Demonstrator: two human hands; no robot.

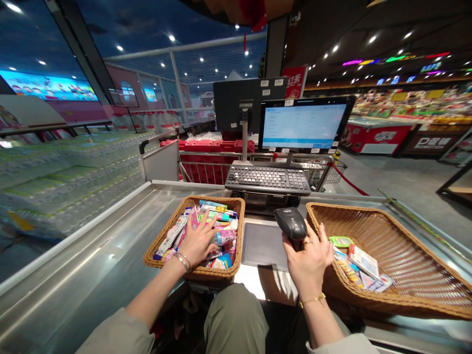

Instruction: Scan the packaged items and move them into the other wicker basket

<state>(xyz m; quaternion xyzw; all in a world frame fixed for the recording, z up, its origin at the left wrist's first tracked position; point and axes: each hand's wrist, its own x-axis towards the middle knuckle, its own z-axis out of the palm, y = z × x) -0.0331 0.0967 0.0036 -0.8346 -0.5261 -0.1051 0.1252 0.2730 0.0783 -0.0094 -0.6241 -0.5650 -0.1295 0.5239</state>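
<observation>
My left hand [196,240] lies with spread fingers on the small colourful packages in a square wicker basket [240,231]. A pink-labelled clear container [224,237] is beside its fingertips; whether the hand grips anything is not visible, and it looks flat. In my right hand [311,260] is a black barcode scanner [290,222], its head pointing forward and its handle mostly hidden by the palm. Just right of that hand, a longer wicker basket [416,248] contains a few packages, among them a white box [363,261] and a green pack [341,241].
Between the baskets is a grey flat plate [264,244] set in the metal counter [121,246]. Behind it stand a black keyboard [267,178] and a lit monitor [302,125]. A shopping cart [206,169] is beyond the counter, with stacked bottle packs [55,182] at left.
</observation>
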